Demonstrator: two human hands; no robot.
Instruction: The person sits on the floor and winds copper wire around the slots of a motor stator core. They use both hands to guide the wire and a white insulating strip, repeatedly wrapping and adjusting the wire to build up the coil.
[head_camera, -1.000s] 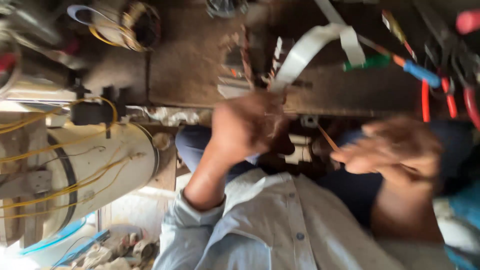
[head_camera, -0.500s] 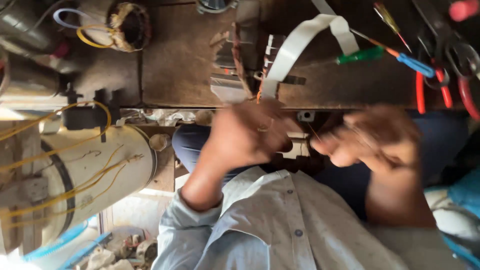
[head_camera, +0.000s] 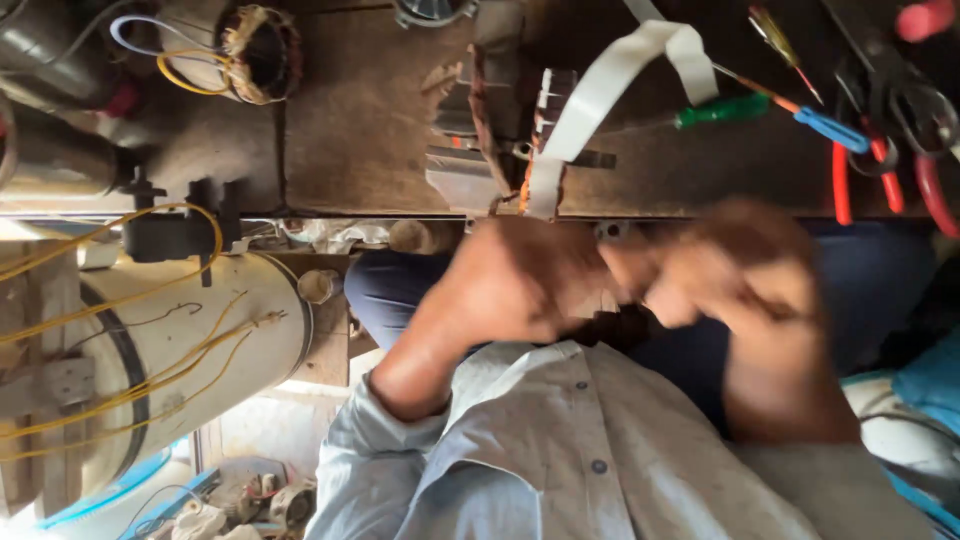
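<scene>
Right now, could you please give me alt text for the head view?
Two blurred hands, left and right, meet at a wooden bench. A white strap loops off a motor part there; screwdrivers and pliers lie right.

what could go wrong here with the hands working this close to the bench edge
Both hands, left hand and right hand, are blurred by motion, so a slip may pull the white strap and tip the metal part off the workbench. Red pliers lie close and might get knocked.
</scene>
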